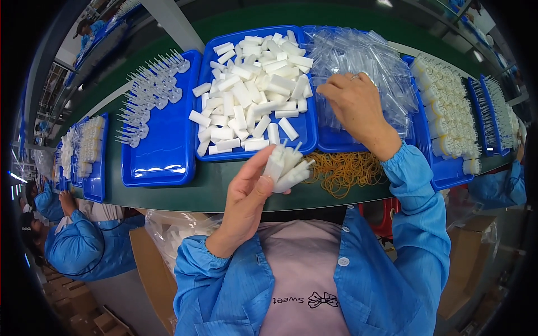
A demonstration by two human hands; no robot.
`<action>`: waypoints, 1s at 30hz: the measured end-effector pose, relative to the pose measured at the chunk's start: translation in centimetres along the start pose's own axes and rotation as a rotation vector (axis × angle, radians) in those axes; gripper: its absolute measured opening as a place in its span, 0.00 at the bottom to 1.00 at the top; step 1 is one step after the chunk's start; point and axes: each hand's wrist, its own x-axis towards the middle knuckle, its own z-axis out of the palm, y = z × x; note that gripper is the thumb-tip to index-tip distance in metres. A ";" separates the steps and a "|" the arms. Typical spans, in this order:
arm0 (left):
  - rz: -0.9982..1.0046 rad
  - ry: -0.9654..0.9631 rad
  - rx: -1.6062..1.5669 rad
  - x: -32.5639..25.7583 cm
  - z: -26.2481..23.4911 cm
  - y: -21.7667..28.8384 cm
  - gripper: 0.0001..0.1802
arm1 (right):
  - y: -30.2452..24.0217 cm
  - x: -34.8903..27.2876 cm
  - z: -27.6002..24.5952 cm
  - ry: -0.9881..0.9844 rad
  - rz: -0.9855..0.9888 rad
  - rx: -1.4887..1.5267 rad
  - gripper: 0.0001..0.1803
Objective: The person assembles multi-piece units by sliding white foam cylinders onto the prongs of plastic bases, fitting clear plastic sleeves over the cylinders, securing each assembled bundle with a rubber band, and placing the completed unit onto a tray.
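Observation:
In my left hand (246, 190) is a small bundle of white foam pieces (288, 169) with thin clear stems poking out at one end. The fingers and thumb are wrapped round it, above the table's near edge. My right hand (356, 106) reaches into a heap of clear plastic parts (358, 50) in a blue tray. Its fingers are curled down at the heap's left side, and what lies between the fingertips is hidden. Between the two hands, loose brown rubber bands (347, 173) lie on the table. A pile of loose white foam blocks (246, 95) fills the tray beyond my left hand.
At left, a blue tray (159, 162) carries rows of clear stemmed parts (148, 98). Packed white assemblies with yellowish bands (443, 106) stand in a tray at right. A co-worker in a blue jacket (84, 241) sits at left. Cardboard boxes (151, 274) flank me.

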 end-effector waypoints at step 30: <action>0.158 0.193 -0.093 0.9 -2.7 0.0 0.32 | 0.6 -1.3 -2.0 -0.264 0.880 1.679 0.13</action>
